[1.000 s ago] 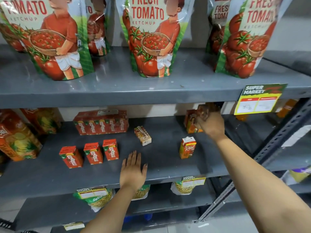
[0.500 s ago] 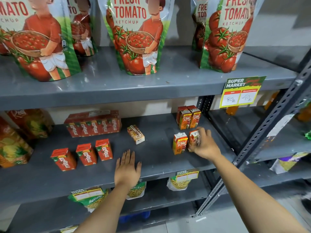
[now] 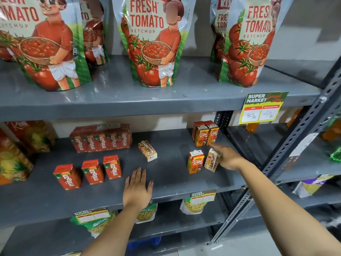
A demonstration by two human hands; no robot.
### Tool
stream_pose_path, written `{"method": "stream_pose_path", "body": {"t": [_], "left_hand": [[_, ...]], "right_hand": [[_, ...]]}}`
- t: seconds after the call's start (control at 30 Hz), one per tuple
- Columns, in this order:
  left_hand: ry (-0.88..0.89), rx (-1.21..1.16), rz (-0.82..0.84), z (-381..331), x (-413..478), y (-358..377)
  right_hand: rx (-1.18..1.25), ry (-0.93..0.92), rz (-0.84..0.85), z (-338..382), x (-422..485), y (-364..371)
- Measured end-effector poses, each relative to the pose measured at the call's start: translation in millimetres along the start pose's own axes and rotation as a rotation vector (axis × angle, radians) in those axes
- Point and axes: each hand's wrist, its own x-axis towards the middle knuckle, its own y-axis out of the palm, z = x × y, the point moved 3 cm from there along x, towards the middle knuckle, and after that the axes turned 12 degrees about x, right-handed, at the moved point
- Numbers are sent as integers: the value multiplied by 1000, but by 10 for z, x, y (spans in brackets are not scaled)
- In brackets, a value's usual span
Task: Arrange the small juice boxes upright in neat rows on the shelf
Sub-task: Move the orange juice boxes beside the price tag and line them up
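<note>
A person is facing a grey metal shelf (image 3: 175, 182) holding small juice boxes, seen from a camera worn on the head. The left hand (image 3: 137, 189) is lying flat and empty on the shelf near its front edge, fingers spread, palm down. The right hand (image 3: 227, 157) is reaching in from the right with its fingers loosely extended; it is sitting just beside, possibly touching, a tilted Real juice box (image 3: 211, 159) whose straw side is facing out, and whether it is gripping that box cannot be told. Immediately left of it, an upright orange Real juice box (image 3: 195, 161) is standing. Behind them, at the back right of the shelf, a small cluster of Real boxes (image 3: 206, 133) is standing upright together. Near the middle, one juice box (image 3: 148, 151) is lying on its side with its straw showing. To the left, three red Maaza boxes (image 3: 92, 171) are standing in a row, well apart from a shrink-wrapped Maaza multipack (image 3: 101, 138) at the back. Large Real juice cartons (image 3: 13, 156) are sitting at the far left. On the shelf above, Fresh Tomato ketchup pouches (image 3: 153, 41) are standing, and a yellow supermarket price tag (image 3: 263, 109) is hanging from its edge.
</note>
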Motion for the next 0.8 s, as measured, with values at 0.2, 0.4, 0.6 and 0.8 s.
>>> {"method": "stream_pose_path", "body": {"t": [0.2,0.4,0.6,0.8], "left_hand": [[-3,2,-7,-14,-10,-13],[-6,3,0,-18,-12,-34],[-5,3,-18,1,-9,-14],[0,-1,-21,-18,-16,-16]], "right_hand": [[-15,-4,-44,23,2,-55],[248,-8,-83,-55,-25,52],[220,43,-319,-48,-73,4],[234,140,-429,-113,-113,128]]}}
